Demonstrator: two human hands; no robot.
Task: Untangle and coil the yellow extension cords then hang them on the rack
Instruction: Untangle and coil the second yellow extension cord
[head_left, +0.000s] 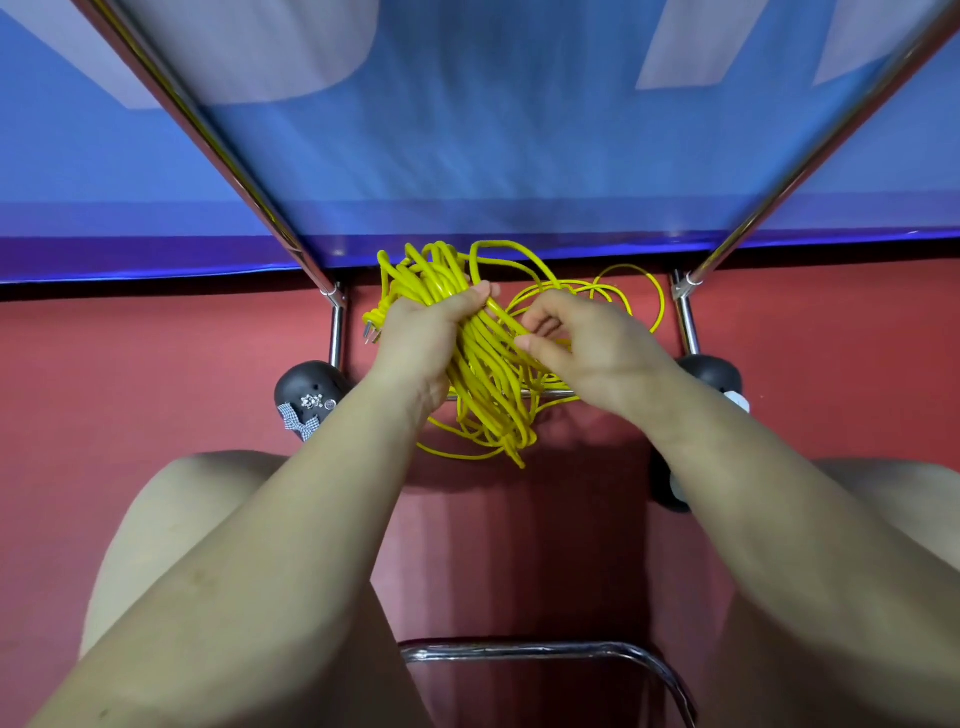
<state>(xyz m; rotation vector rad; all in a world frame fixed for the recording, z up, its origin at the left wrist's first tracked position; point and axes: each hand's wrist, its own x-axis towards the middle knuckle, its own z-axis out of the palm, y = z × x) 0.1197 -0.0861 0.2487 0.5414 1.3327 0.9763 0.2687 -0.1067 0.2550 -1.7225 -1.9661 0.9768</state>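
Yellow extension cord bundle (483, 358), thin glossy cable in many loose loops, held above the red floor (156, 374), between 2 chrome rack posts (688, 322). Left hand (426, 338) grips the bundle's middle, fingers curled round the strands. Right hand (587, 348) pinches 1 strand beside the bundle, fingers bent. Metal-pronged plug (371, 327) sticks out just left of the left hand. Slack loops trail right and below. Blue banner (467, 156) behind.
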